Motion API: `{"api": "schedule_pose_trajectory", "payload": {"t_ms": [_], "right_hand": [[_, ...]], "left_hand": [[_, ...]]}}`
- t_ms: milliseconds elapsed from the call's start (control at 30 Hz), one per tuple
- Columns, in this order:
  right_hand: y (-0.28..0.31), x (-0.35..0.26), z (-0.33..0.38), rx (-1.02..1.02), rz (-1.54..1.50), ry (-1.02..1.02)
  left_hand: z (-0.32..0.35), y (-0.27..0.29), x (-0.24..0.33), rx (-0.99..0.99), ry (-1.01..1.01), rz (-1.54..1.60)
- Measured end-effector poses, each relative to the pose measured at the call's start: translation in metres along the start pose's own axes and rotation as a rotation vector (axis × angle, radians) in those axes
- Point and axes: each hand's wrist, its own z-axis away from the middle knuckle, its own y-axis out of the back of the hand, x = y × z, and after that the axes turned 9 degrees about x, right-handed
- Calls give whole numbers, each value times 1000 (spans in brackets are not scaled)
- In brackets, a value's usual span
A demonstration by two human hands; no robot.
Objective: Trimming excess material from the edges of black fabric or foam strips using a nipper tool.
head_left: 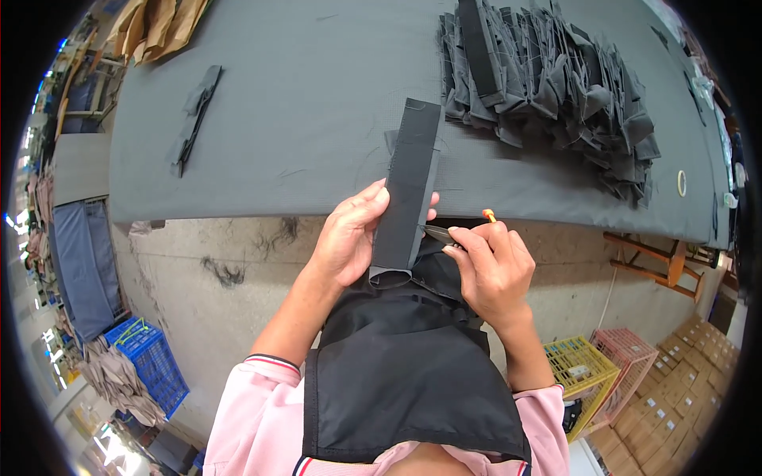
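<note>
A person in a pink collared top stands at a long worktop [317, 95] covered in smooth grey cloth, seen from above their own head. Their left hand [347, 238] holds a long, flat black fabric strip [409, 186] upright, fingers [367, 200] curled round its left edge and the thumb tip showing at its right edge. The strip is matte, woven and rectangular, with straight stitched edges; its top end reaches over the worktop's near edge. Its lower end joins a larger black fabric piece [405, 373], smooth and slightly shiny, that drapes in soft folds down over the person's chest.

The right hand [492, 270] is closed around small metal thread snips [441, 234], whose pointed blades touch the strip's right edge low down. An orange tip [490, 214] shows just above the knuckles.

On the worktop to the far right lies a big, ragged stack of dark grey fabric pieces [556, 87], many-layered with jutting corners. To the far left lies a single narrow dark strap [194, 119], and tan paper pieces [155, 28] sit at the top left corner.

Below the worktop, the bare concrete floor [230, 309] carries tufts of dark thread. A blue plastic crate [151, 361] stands at the left; yellow [579, 373] and pink [635, 357] lattice crates and cardboard boxes [683, 381] stand at the right.
</note>
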Motion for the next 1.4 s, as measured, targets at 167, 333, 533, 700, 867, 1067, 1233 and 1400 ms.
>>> {"api": "schedule_pose_trajectory", "payload": {"t_ms": [167, 333, 533, 700, 867, 1067, 1233, 1400], "right_hand": [[-4, 4, -1, 4, -53, 14], [-9, 5, 3, 11, -134, -44], [-12, 6, 6, 31, -132, -27], [-14, 0, 12, 54, -111, -71], [-23, -2, 25, 103, -222, -247], [-19, -10, 28, 151, -377, -460], [-26, -11, 21, 105, -460, -476], [-26, -13, 23, 154, -806, -766]], "left_hand": [[0, 1, 1, -15, -10, -44], [0, 4, -1, 4, 32, -33], [-1, 4, -1, 0, 37, -35], [1, 1, 0, 11, 22, -83], [-1, 2, -4, 34, 12, -122], [-2, 6, -7, 31, 34, -62], [-1, 6, -13, 226, 49, -3], [-7, 21, -29, -125, 192, 374]]}}
